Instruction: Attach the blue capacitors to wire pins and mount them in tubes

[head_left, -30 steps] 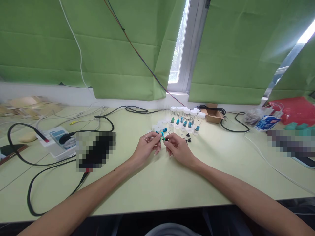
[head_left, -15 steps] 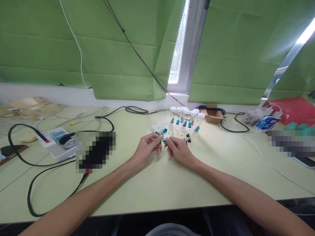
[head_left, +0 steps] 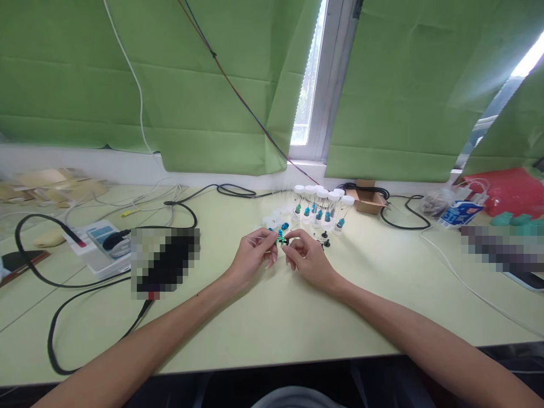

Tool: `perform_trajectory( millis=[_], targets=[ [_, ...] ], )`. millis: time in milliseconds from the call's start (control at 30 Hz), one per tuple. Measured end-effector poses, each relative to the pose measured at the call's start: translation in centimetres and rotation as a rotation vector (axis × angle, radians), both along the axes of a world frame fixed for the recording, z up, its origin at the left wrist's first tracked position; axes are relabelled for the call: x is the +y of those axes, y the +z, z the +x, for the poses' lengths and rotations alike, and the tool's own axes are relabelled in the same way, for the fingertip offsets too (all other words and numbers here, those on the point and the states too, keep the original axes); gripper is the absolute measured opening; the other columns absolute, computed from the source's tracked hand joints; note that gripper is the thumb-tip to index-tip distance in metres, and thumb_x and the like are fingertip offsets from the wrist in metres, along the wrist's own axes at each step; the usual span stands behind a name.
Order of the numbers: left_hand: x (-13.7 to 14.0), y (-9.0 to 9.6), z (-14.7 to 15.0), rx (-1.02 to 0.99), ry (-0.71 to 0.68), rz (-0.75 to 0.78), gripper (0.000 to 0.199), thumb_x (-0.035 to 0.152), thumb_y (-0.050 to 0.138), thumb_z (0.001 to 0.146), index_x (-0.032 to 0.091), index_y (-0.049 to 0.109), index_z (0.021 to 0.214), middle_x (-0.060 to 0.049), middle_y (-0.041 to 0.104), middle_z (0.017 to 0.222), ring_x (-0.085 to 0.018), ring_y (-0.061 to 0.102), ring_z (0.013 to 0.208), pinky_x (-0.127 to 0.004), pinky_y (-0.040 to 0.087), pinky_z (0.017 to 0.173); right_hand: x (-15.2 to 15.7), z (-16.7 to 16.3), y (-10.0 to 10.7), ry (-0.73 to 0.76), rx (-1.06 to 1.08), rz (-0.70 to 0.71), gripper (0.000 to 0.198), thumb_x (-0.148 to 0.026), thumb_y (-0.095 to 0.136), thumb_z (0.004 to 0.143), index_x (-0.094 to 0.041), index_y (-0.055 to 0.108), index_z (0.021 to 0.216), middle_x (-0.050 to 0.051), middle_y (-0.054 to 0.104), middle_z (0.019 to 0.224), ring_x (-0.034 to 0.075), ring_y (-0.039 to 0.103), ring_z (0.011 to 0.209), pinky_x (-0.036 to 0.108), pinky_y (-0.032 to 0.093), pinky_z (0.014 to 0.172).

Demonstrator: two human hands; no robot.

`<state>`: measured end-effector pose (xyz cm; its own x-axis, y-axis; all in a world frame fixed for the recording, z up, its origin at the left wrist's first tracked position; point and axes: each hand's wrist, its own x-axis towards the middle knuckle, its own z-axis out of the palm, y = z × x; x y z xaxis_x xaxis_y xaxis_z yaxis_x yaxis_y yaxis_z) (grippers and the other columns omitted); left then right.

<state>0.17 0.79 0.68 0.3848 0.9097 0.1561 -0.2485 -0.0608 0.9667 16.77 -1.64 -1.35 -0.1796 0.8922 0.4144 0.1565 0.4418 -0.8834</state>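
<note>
My left hand (head_left: 258, 249) pinches a small shiny green part (head_left: 280, 238) between thumb and fingertips. Thin pale strands (head_left: 251, 237) trail back from it over the knuckles. Close by on the right, my right hand (head_left: 308, 254) has its thumb and forefinger closed on a small black piece (head_left: 286, 242) right against the green part. Whether the two pieces are joined is too small to tell. Loose shiny blue parts (head_left: 285, 225) lie just beyond the fingers, and several small black pieces (head_left: 327, 243) lie to the right of my right hand.
Several clear tubes with white lids (head_left: 347, 200) stand behind my hands, with blue or green parts inside. An open cardboard box (head_left: 369, 200) is at the back right. A white power strip (head_left: 104, 249) and black cables (head_left: 53, 334) spread over the table's left side.
My right hand's fingers have lifted and opened out slightly, so the black piece between them now shows. My left hand stays nearly still with the green part.
</note>
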Motion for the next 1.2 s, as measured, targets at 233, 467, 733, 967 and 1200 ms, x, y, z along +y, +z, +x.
perform_trajectory(
  millis=[233,467,733,967,1200],
  targets=[
    [-0.02,-0.06,-0.08,0.029,-0.006,0.019,0.026,0.04,0.064,0.084,0.016,0.059,0.075,0.001,0.053,0.057,-0.009,0.048,0.049,-0.022,0.036,0.043,0.18,0.03,0.01,-0.007,-0.033,0.006,0.016,-0.037,0.051,0.092,-0.021,0.051,0.091,-0.006,0.055,0.056,0.009,0.048,0.044,0.023,0.042,0.049],
    [0.02,-0.08,-0.06,0.054,-0.024,0.044,0.025,0.04,0.063,0.085,0.016,0.059,0.076,0.001,0.054,0.057,-0.01,0.048,0.048,-0.023,0.037,0.044,0.06,0.14,0.11,-0.024,-0.07,-0.007,0.028,-0.042,0.045,0.094,-0.02,0.052,0.078,-0.005,0.052,0.051,0.009,0.047,0.044,0.022,0.041,0.05],
    [-0.06,-0.13,0.01,0.062,-0.044,0.045,0.026,0.04,0.063,0.084,0.017,0.059,0.076,0.0,0.056,0.059,-0.01,0.048,0.048,-0.023,0.037,0.044,0.24,0.14,-0.03,-0.082,-0.143,0.027,0.046,-0.046,0.036,0.098,-0.019,0.053,0.065,-0.003,0.052,0.047,0.01,0.048,0.045,0.023,0.043,0.058],
    [0.05,0.01,-0.05,0.024,-0.013,0.021,0.026,0.04,0.065,0.083,0.016,0.06,0.075,0.001,0.054,0.058,-0.009,0.047,0.049,-0.022,0.036,0.044,0.01,0.0,0.18,-0.051,-0.073,-0.035,0.031,-0.049,0.044,0.094,-0.02,0.054,0.09,-0.005,0.054,0.053,0.01,0.048,0.042,0.022,0.042,0.049],
    [0.1,-0.04,-0.03,0.017,-0.003,0.014,0.026,0.042,0.066,0.082,0.017,0.06,0.075,0.001,0.055,0.058,-0.009,0.048,0.049,-0.022,0.036,0.044,-0.01,0.01,0.14,-0.016,-0.058,-0.016,0.024,-0.045,0.051,0.09,-0.022,0.049,0.097,-0.007,0.054,0.055,0.01,0.049,0.044,0.023,0.043,0.049]
  ],
)
